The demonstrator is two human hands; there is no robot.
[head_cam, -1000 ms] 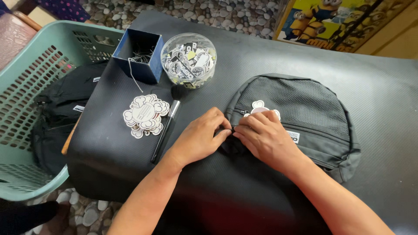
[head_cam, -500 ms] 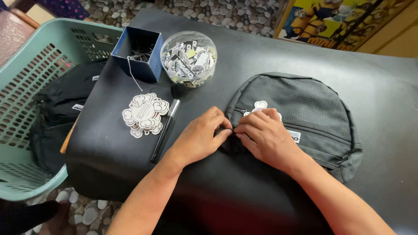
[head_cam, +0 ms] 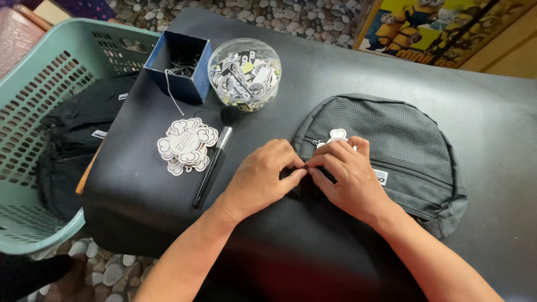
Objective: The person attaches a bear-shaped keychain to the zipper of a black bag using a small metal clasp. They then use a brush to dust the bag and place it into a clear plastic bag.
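Note:
A dark grey backpack [head_cam: 391,145] with a mesh front lies flat on a black table [head_cam: 335,72]. My left hand [head_cam: 263,179] and my right hand [head_cam: 347,179] meet fingertip to fingertip at the bag's near-left edge, by its zipper. Both pinch something small there, hidden under the fingers. A small white cloud-shaped tag [head_cam: 337,135] pokes out just above my right hand's fingers.
Left of my hands lie a black brush [head_cam: 215,162] and a stack of white cloud-shaped tags [head_cam: 185,144]. Behind them stand a blue box [head_cam: 179,64] of metal pins and a clear round tub [head_cam: 245,72] of stickers. A green basket [head_cam: 39,112] with black bags sits at the left.
Both hands stay pinched together at the same spot on the bag's edge; only slight finger movement shows.

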